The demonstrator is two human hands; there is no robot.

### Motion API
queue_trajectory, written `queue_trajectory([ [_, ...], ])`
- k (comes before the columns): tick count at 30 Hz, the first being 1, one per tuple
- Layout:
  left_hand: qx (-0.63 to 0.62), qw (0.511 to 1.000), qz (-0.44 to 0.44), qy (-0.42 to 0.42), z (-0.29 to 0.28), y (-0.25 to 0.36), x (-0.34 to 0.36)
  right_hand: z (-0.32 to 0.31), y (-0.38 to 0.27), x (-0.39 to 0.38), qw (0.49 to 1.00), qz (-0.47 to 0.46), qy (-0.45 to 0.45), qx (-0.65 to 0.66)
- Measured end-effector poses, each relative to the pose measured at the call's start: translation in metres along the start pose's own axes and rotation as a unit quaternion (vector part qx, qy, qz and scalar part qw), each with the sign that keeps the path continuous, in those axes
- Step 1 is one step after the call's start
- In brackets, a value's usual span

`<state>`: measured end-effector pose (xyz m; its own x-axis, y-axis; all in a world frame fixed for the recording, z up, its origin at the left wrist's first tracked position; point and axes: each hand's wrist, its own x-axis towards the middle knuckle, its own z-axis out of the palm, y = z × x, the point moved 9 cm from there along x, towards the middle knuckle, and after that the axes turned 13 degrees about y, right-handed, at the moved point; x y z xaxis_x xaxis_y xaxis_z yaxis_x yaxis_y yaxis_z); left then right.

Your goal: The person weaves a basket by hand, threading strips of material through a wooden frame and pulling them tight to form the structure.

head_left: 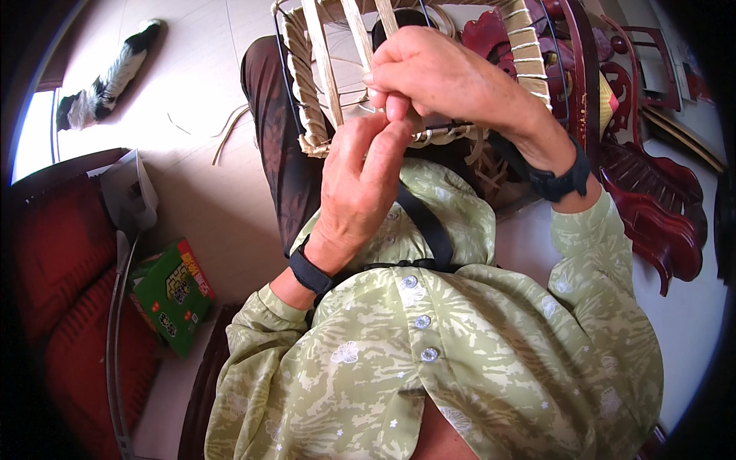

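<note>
A rectangular wire frame (pixel 313 126) wrapped in tan strips rests over my lap. Flat tan strips (pixel 323 65) run lengthwise across its opening. At the frame's near edge, my two hands meet with their fingertips together. My right hand (pixel 452 80) reaches over from the right, its fingers closed around the lower part of one flat strip. Just below it, my left hand (pixel 356 180) is closed in a pinch with thumb and index finger pressed together. Whatever lies between the left fingertips is hidden by the fingers.
Carved dark red wooden furniture (pixel 652 192) stands close on the right. A black-and-white furry animal (pixel 111 80) lies on the pale floor at far left. Loose strips (pixel 228 132) lie nearer. Left of me are a green box (pixel 175 295) and a red cushioned seat (pixel 84 337).
</note>
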<state>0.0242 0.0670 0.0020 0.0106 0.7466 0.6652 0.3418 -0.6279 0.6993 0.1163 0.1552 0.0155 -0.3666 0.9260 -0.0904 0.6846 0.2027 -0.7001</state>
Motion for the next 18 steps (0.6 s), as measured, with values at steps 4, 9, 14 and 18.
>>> queue_trajectory([
  [4,0.01,0.999,0.004,-0.034,0.0,-0.001,-0.001,0.005,0.003,-0.003,0.994,0.087,-0.018,0.058],
  [9,0.029,0.998,-0.011,-0.062,0.007,-0.003,0.0,0.002,0.014,-0.008,0.98,0.163,0.016,0.114],
  [14,0.056,0.995,-0.014,-0.087,0.012,-0.001,0.001,-0.002,0.018,-0.008,0.982,0.151,0.062,0.1],
  [18,0.076,0.993,0.007,-0.095,0.012,0.001,0.003,-0.008,0.001,-0.015,0.994,0.059,0.091,0.031],
])
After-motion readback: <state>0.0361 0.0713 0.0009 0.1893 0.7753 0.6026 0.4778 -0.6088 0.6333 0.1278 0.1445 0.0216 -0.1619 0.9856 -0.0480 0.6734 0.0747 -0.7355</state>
